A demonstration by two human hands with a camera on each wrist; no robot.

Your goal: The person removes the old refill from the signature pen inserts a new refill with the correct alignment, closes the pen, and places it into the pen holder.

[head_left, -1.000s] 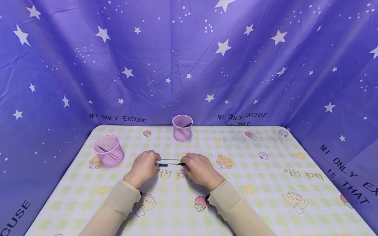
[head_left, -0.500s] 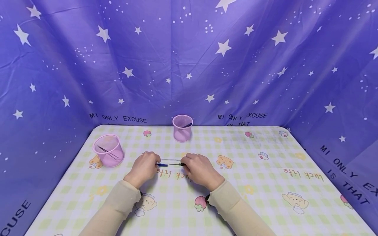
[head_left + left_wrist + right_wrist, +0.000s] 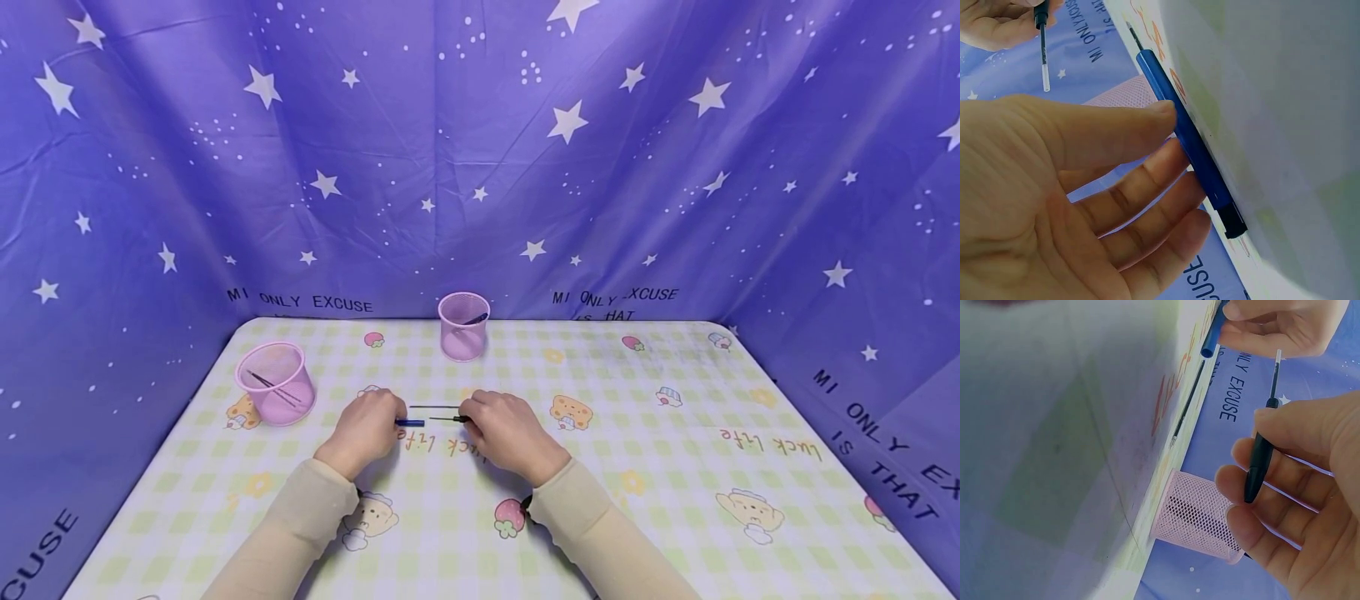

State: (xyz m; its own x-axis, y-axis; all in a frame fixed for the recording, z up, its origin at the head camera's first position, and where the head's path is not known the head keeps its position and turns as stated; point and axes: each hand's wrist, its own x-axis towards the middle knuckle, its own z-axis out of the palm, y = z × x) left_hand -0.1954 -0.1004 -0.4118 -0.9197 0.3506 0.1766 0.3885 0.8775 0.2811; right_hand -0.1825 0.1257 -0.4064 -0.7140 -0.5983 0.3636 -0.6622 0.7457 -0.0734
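Observation:
In the head view, my left hand (image 3: 363,429) holds a blue pen barrel (image 3: 411,423) between thumb and fingers. Its black end (image 3: 1232,220) shows in the left wrist view; the opposite end is an open tube facing my right hand. My right hand (image 3: 510,429) pinches the black front section of a pen (image 3: 1260,459), from whose back a thin ink refill (image 3: 1275,372) with a pale end sticks out. A small gap separates this refill from the barrel. A second, dark refill (image 3: 435,407) lies on the table just beyond both hands, tip toward the right.
A pink mesh cup (image 3: 276,408) at left holds several thin dark sticks like refills. Another pink mesh cup (image 3: 462,346) at the back centre has dark pen-like items inside. A checked cloth (image 3: 637,542) covers the table; a purple star-printed curtain (image 3: 487,167) encloses it.
My left hand and the blue barrel have shifted slightly toward me, leaving the lying refill's left end farther from my fingers. The right hand is nearly still.

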